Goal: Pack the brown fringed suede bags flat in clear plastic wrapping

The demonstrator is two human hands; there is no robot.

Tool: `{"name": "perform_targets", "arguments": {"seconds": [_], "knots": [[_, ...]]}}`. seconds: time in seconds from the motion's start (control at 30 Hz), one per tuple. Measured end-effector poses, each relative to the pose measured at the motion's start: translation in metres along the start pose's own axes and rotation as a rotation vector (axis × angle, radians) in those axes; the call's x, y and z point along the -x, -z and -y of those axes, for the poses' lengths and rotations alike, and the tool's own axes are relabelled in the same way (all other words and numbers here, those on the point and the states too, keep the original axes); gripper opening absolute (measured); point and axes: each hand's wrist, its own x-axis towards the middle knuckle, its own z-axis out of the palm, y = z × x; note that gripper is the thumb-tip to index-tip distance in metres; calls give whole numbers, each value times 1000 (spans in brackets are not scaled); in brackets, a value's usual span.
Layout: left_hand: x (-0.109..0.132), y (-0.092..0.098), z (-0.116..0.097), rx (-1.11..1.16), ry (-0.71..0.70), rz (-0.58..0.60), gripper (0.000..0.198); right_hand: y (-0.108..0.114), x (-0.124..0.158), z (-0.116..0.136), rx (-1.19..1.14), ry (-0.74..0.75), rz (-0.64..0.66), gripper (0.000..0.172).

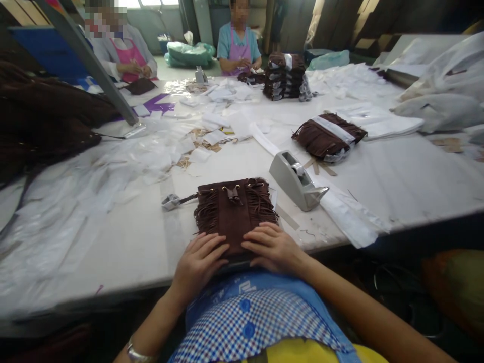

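Note:
A dark brown fringed drawstring bag (230,217) lies flat at the table's front edge. Eyelets and a tied cord run along its far end, and a strap leads left to a small wrapped lump (171,201). My left hand (204,257) rests on the bag's near left corner with fingers stretched out. On the near right corner lies my right hand (274,247), its fingers also extended and flat. Both thumbs are near the bag's front edge. A grey tape dispenser (297,181) stands just right of the bag.
Flat white plastic sleeves (348,217) lie under and beyond the dispenser. A wrapped brown bundle (328,136) and a taller stack (285,78) sit farther back. Loose clear bags (94,196) cover the left side, below a slanted metal post (91,60). Two people work across the table.

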Motion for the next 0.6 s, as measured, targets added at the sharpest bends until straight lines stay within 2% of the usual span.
{"name": "perform_targets", "arguments": {"seconds": [0.17,0.3,0.4,0.47,0.53,0.6], "knots": [[-9,0,-7,-66,24,-14,27,-16,8,-5,99,-30,-58,29],[-31,5,-12,-127,26,0,19,-7,-9,-21,97,-18,-80,23],[-54,11,-6,-144,59,14,19,4,-19,-22,109,-71,-186,26],[-72,18,1,-143,138,20,19,8,-18,-15,89,-181,-337,27],[-89,28,10,-89,229,37,23,6,-12,-4,-39,-361,-466,24],[-103,38,18,-8,287,68,27,-5,-5,5,-319,-563,-440,25]]}}
